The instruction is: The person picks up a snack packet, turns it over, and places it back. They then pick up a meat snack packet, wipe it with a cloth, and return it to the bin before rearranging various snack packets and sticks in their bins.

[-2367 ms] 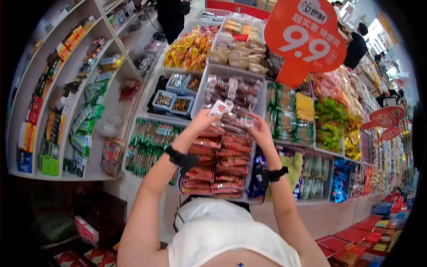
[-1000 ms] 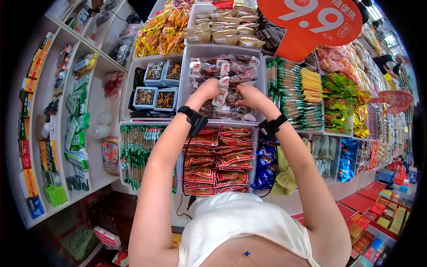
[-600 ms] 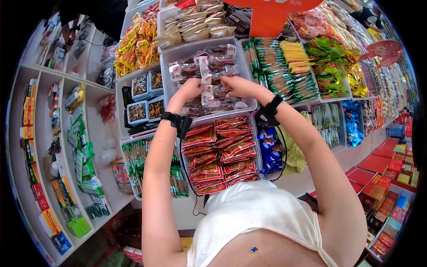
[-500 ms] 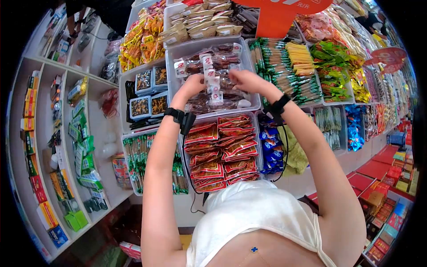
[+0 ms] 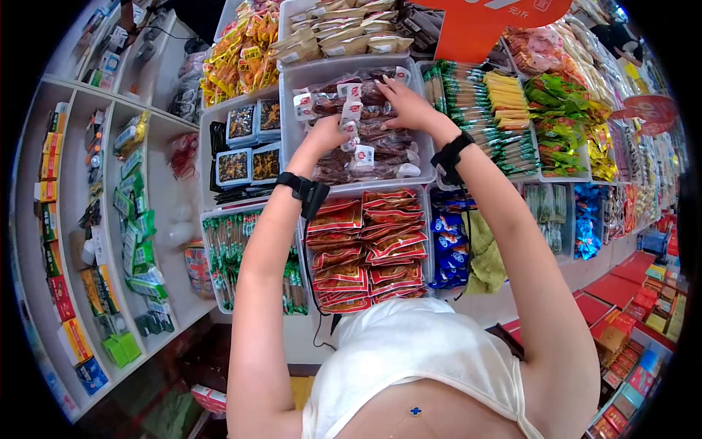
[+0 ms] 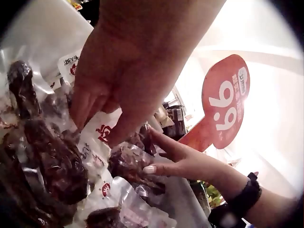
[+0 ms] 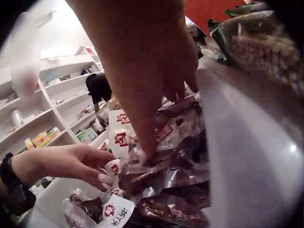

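Observation:
Clear pouches of dark meat (image 5: 376, 154), shaped like drumsticks and marked with white labels, lie in a translucent plastic bin (image 5: 292, 84). My left hand (image 5: 326, 136) is at the left of the label row. In the left wrist view its thumb and fingers stand apart over a white label (image 6: 102, 128), close to the pouches. My right hand (image 5: 413, 110) rests spread over the pouches at the bin's right side, fingers reaching toward its far end. The right wrist view shows its fingertips down among the pouches, partly hidden by the hand itself.
Red snack packets (image 5: 336, 249) fill the nearer bin. Black-lined trays (image 5: 252, 139) stand left, green-wrapped sticks (image 5: 468, 110) right. A red price sign (image 5: 475, 29) rises behind the bin. White shelving (image 5: 175, 241) runs along the left.
Earliest, both hands held a pouch up at the bin's near edge; it now lies among the others. Lately my right hand has lifted off the labels, moved farther back and spread its fingers.

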Available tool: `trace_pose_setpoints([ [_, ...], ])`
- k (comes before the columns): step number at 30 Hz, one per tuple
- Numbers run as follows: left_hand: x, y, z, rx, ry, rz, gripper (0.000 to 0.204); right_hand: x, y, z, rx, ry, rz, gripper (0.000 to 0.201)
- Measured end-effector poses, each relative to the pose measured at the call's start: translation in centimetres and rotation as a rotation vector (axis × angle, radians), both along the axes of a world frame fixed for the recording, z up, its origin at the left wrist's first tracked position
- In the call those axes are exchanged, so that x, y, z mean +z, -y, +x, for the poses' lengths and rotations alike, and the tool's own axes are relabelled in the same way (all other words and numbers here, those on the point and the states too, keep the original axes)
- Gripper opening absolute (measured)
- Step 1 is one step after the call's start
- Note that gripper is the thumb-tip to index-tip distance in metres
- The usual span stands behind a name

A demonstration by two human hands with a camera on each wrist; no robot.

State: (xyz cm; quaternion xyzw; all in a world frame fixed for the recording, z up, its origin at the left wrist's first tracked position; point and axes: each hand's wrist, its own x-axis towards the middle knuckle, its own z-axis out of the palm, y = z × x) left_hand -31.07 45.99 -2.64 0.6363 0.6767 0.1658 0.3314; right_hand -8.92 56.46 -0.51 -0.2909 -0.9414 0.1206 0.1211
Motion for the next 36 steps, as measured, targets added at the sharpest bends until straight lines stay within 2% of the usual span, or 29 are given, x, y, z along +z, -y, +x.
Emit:
trace_pose_setpoints([
  [2, -0.5, 0.2, -0.1, 0.011, 0.068, 0.033, 0.043, 0.1, -0.5, 0.0, 0.009, 0.002, -0.095, 0.091],
  [5, 1.6, 0.7, 0.1, -0.02, 0.093, -0.137, 0.049, 1.4, 0.4, 0.1, -0.005, 0.083, -0.165, 0.086],
  [8, 1.5, 2.1, 0.8, -0.105, 0.036, 0.042, 0.063, 1.5, 0.8, 0.2, -0.006, 0.134, -0.121, 0.086],
  [11, -0.6, 2.6, 0.5, -0.18, -0.033, 0.221, 0.07, 0.1, 0.6, -0.2, -0.025, 0.129, -0.056, 0.088],
  [13, -1.4, 2.0, 0.2, -0.101, 0.036, 0.069, 0.072, -0.3, 1.0, -0.3, -0.034, 0.083, -0.053, 0.089],
  [15, -1.3, 2.0, 1.4, 0.003, -0.109, 0.16, 0.077, 0.4, 1.0, 0.3, -0.04, 0.071, -0.104, 0.089],
  [17, -0.6, 2.3, 2.4, 0.1, -0.172, 0.059, 0.081, 0.4, 1.8, 0.8, -0.074, 0.066, 0.054, 0.085],
  [19, 0.3, 2.6, 2.0, 0.1, -0.114, -0.014, 0.082, 2.1, 3.8, 0.8, -0.124, 0.061, 0.161, 0.082],
  [20, 0.7, 3.2, 1.8, 0.107, -0.098, -0.033, 0.082, 3.1, 5.1, 1.0, -0.117, -0.057, 0.16, 0.067],
  [21, 0.9, 3.9, 1.5, 0.113, -0.084, -0.057, 0.082, 3.3, 6.0, 1.3, -0.1, -0.003, 0.056, 0.056],
  [23, 1.0, 5.2, 1.0, 0.115, -0.233, -0.022, 0.072, 3.3, 7.3, 2.2, -0.075, 0.104, -0.149, 0.035],
  [25, 4.1, 7.2, 1.4, 0.059, -0.375, 0.022, 0.063, 3.1, 8.6, 3.0, -0.011, 0.133, -0.215, 0.024],
  [26, 3.8, 7.9, 1.4, 0.074, -0.363, 0.114, 0.049, 2.8, 9.0, 3.5, 0.02, 0.148, -0.244, 0.02],
  [29, 2.9, 8.5, 0.7, 0.03, -0.252, -0.066, 0.044, 0.2, 9.6, 4.4, -0.014, 0.179, -0.248, 0.018],
  [31, 1.0, 9.5, 1.0, 0.115, -0.28, 0.204, 0.038, 0.3, 10.0, 4.0, -0.045, 0.129, -0.301, 0.018],
  [33, 0.4, 10.0, 1.5, 0.189, -0.319, 0.392, 0.029, 0.2, 10.4, 3.8, -0.092, 0.115, -0.256, 0.017],
  [36, 1.7, 9.9, 1.9, 0.322, -0.239, 0.438, 0.016, 1.0, 10.7, 3.3, -0.101, 0.061, -0.273, 0.013],
])
